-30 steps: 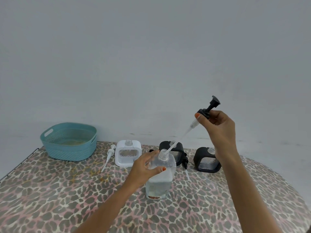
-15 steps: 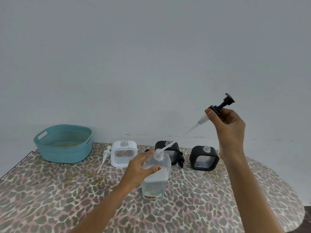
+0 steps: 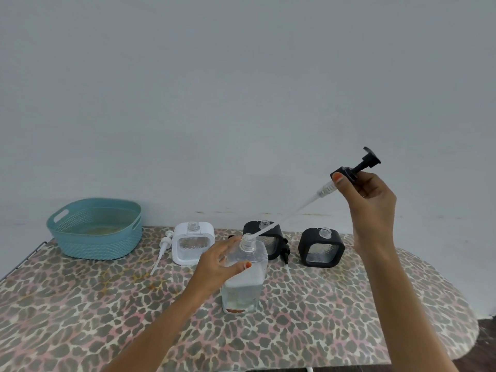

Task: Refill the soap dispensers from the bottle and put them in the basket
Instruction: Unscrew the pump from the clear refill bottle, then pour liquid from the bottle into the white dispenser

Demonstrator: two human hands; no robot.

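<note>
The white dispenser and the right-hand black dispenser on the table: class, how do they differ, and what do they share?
The white dispenser has a white casing; the right-hand black dispenser has a black one. The white dispenser stands nearer the basket, the black dispenser nearer the right hand. Both stand upright with open necks and clear windows.

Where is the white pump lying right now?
The white pump lies flat on the table, left of centre, between the teal basket and the white dispenser.
</note>
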